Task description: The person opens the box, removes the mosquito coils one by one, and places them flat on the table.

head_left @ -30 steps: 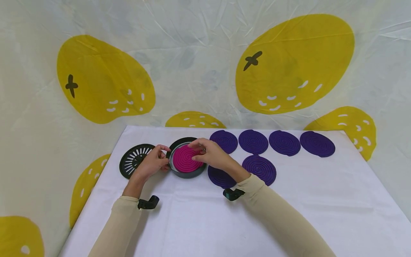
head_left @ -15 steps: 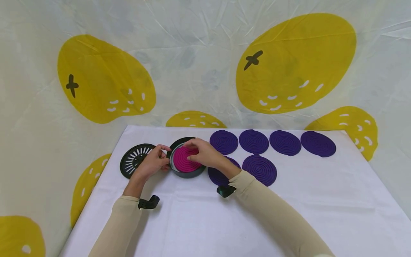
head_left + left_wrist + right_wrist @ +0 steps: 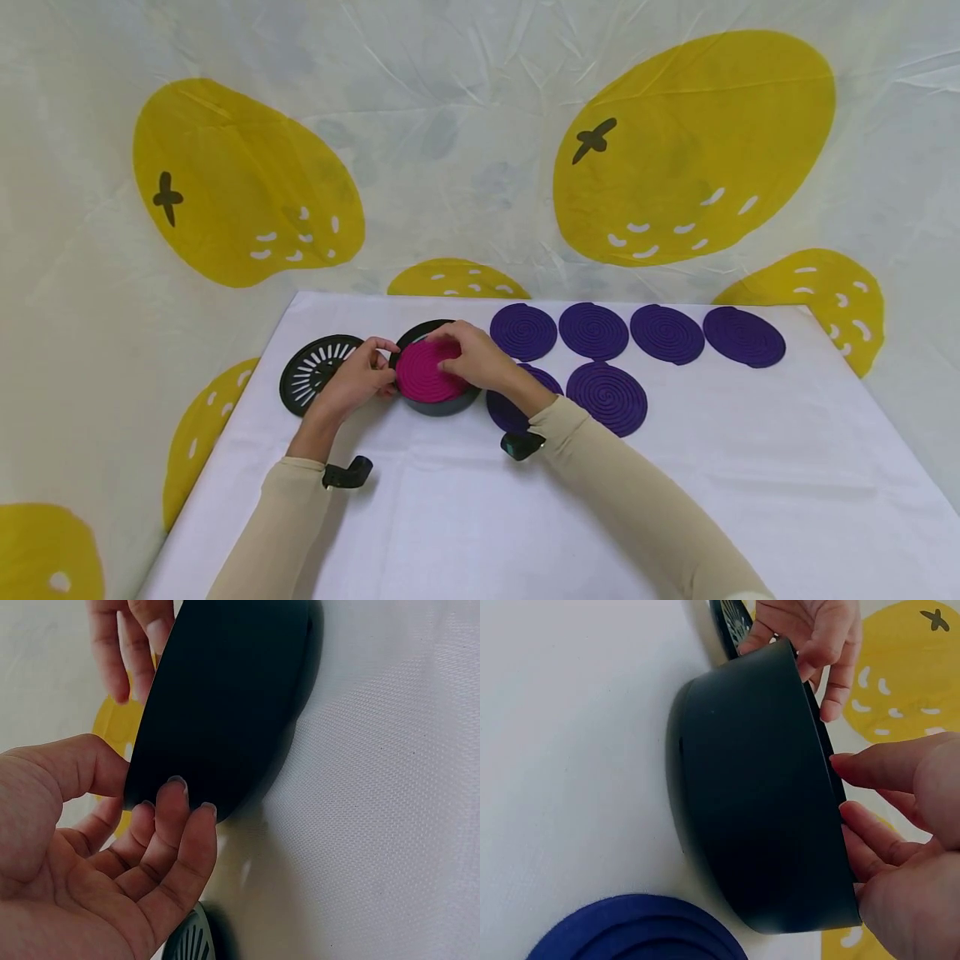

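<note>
Fingers of your left hand [image 3: 358, 377] curl around the black dish [image 3: 442, 404] rim, bracing it, while your right hand [image 3: 474, 357] fingertips pinch the magenta coil [image 3: 423, 375] at the dish's mouth, tilted on its rim. Beyond your knuckles lie purple coils [image 3: 592, 331] and a slotted lid [image 3: 311, 372].

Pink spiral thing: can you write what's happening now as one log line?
left hand grips black bowl rim | right hand holds pink coil over bowl | slotted lid beside | purple coils on table
</note>
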Action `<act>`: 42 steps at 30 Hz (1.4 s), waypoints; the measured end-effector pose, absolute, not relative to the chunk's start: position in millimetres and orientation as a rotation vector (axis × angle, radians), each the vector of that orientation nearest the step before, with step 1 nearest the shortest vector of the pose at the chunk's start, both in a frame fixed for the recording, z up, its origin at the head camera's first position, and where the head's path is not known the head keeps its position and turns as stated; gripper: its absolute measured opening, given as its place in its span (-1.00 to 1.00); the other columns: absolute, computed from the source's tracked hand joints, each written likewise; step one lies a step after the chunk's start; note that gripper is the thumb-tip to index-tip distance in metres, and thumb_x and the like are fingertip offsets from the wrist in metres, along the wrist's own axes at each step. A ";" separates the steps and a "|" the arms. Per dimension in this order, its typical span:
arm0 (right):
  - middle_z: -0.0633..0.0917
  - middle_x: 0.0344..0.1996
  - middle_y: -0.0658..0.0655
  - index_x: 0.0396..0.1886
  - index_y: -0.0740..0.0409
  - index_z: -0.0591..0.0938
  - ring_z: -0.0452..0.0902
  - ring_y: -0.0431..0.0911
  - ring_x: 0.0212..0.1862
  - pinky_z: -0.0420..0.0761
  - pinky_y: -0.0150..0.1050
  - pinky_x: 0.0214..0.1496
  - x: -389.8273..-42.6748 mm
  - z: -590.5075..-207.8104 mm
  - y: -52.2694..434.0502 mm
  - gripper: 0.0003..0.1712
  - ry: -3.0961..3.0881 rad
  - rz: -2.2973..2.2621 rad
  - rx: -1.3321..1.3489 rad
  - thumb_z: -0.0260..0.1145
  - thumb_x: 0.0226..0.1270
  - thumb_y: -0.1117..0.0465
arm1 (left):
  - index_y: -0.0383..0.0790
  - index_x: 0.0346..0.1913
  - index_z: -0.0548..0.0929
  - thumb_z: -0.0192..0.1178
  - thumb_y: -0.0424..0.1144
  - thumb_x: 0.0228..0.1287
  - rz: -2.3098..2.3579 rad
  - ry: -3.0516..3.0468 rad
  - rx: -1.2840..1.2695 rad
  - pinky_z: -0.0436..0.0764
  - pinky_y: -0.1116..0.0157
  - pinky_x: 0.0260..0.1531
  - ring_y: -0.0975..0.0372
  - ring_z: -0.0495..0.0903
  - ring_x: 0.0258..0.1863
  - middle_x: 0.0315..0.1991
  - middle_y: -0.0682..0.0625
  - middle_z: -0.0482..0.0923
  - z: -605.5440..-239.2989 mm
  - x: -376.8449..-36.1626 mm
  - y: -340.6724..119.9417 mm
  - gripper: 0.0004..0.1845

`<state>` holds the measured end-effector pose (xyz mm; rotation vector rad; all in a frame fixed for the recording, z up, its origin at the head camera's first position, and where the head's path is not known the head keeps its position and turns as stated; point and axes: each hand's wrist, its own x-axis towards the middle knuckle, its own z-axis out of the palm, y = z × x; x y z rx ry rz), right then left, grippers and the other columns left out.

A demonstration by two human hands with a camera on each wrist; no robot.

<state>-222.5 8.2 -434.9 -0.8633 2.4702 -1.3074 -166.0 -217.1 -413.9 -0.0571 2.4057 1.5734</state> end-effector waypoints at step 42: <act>0.66 -0.34 0.02 -0.09 0.07 0.76 0.52 -0.18 -0.29 0.53 -0.36 -0.22 -225.5 -433.1 28.4 -0.73 2.538 -1.372 -0.695 0.50 0.20 0.36 | -0.32 0.28 0.36 0.11 -0.52 0.32 1.585 2.425 -0.063 0.69 0.22 -0.31 0.09 0.63 -0.42 -0.33 -0.10 0.36 -443.9 -179.2 -228.6 -0.52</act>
